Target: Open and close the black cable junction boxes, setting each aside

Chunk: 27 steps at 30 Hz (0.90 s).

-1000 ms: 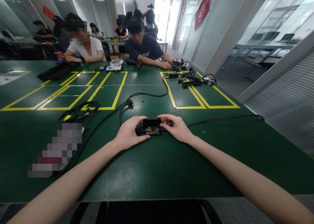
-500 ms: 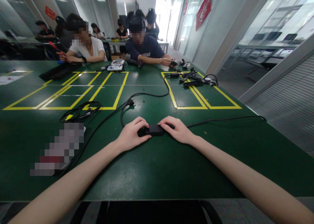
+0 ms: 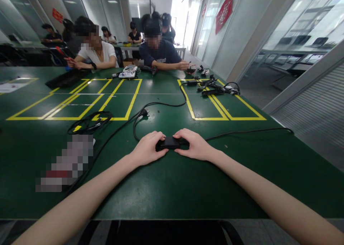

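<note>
A black power adapter [image 3: 170,142], a flat box with a cord at each end, lies on the green table [image 3: 172,187] in front of me. My left hand [image 3: 150,147] grips its left end between thumb and fingers. Around the right end, my right hand [image 3: 194,144] has its thumb and fingers closed on the near and far edges. One black cord [image 3: 249,131] runs from beneath my right hand to the table's right edge. From the left hand, another cord [image 3: 135,127] curves up to a black plug [image 3: 144,113].
A coiled black cable [image 3: 90,122] and a blurred-out flat item [image 3: 70,159] lie to the left. Yellow tape [image 3: 131,100] marks boxes farther off. Tangled black cables [image 3: 215,87] lie at the back right. Two people [image 3: 161,51] [image 3: 98,53] sit across the table.
My right thumb has come down to the near edge of the adapter, so the right hand now clasps its end. The adapter stays in nearly the same place.
</note>
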Each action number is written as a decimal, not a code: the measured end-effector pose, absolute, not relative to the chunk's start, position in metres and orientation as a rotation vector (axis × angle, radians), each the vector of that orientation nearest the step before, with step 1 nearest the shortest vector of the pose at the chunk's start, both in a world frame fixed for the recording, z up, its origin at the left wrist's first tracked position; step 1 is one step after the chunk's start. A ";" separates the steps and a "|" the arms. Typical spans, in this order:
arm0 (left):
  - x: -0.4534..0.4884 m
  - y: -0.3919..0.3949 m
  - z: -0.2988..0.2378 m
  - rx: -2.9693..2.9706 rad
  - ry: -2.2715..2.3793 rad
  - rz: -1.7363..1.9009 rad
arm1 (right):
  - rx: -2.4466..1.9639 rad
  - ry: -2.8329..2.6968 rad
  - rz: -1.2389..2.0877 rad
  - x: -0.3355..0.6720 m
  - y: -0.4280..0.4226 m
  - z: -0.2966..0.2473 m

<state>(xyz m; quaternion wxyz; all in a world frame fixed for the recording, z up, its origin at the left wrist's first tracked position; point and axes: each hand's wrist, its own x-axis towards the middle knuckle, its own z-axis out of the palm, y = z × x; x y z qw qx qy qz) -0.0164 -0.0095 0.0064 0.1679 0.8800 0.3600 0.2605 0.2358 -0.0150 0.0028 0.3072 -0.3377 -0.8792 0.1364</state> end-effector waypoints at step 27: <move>-0.017 -0.011 0.018 2.913 0.980 0.550 | -0.914 -2.572 0.101 0.232 -0.019 0.009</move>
